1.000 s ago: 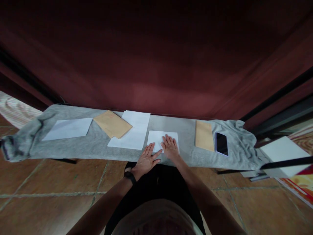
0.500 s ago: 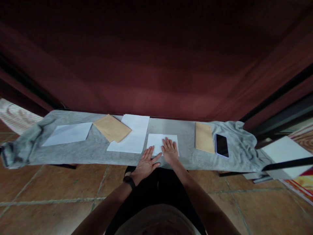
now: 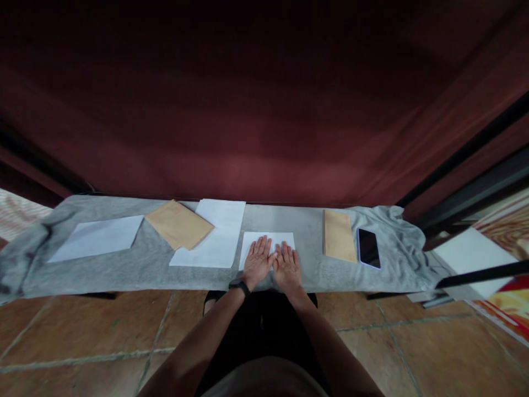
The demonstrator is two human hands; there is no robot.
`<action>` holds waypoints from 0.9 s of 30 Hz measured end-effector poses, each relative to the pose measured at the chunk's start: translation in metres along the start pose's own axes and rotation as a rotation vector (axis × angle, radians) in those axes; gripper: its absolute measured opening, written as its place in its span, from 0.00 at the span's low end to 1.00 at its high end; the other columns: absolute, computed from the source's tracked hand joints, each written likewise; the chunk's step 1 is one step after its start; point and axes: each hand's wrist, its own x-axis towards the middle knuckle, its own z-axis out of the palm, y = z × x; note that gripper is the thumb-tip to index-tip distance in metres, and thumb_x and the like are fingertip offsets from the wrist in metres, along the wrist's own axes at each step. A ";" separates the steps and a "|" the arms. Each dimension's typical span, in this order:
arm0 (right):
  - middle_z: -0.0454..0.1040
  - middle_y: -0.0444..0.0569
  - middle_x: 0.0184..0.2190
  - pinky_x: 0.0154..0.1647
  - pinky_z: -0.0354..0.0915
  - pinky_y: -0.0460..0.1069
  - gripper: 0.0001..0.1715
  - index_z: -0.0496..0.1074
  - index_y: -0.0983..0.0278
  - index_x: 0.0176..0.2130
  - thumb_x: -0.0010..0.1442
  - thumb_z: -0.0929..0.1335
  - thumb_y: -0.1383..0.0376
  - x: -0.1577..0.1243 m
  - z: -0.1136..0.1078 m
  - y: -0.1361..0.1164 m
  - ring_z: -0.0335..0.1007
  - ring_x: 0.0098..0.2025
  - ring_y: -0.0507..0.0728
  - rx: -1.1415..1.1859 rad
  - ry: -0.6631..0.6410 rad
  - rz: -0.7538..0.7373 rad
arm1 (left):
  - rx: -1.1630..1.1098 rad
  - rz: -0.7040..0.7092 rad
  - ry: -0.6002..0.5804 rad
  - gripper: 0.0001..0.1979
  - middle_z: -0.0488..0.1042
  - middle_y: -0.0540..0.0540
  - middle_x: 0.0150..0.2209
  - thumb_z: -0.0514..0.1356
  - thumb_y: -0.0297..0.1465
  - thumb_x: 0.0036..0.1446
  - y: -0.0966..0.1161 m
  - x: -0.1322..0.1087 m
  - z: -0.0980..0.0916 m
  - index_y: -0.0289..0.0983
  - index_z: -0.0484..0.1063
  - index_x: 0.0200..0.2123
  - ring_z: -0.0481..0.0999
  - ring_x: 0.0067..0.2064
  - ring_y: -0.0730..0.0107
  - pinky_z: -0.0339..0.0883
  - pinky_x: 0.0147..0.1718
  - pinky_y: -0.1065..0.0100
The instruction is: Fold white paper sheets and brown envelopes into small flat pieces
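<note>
A white sheet of paper (image 3: 248,242), seemingly folded, lies on the grey cloth in front of me. My left hand (image 3: 257,262) rests flat on it, fingers stretched out, with a dark band on the wrist. Beside it my right hand (image 3: 286,267) also lies flat on the paper, fingers extended and palm down. The thumbs meet or nearly meet at the middle. Both hands cover the lower part of the paper. Left of it is a larger stack of white paper (image 3: 225,242), partly under brown envelopes (image 3: 179,223).
A grey cloth (image 3: 308,220) covers the long narrow surface. Another white sheet (image 3: 97,237) lies far left. To the right are more brown envelopes (image 3: 339,236) and a phone (image 3: 369,248). A dark red panel (image 3: 264,171) rises behind; a white board (image 3: 475,256) is at the right.
My left hand has moved from the paper's near left edge up onto the sheet, beside the right hand. The view has shifted slightly.
</note>
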 end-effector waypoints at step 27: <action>0.57 0.61 0.70 0.70 0.50 0.62 0.32 0.54 0.71 0.71 0.73 0.53 0.63 -0.041 -0.024 0.005 0.54 0.71 0.64 0.036 0.062 -0.005 | 0.004 0.045 0.076 0.28 0.55 0.43 0.72 0.46 0.32 0.70 0.020 -0.062 0.003 0.38 0.54 0.71 0.49 0.74 0.59 0.48 0.70 0.50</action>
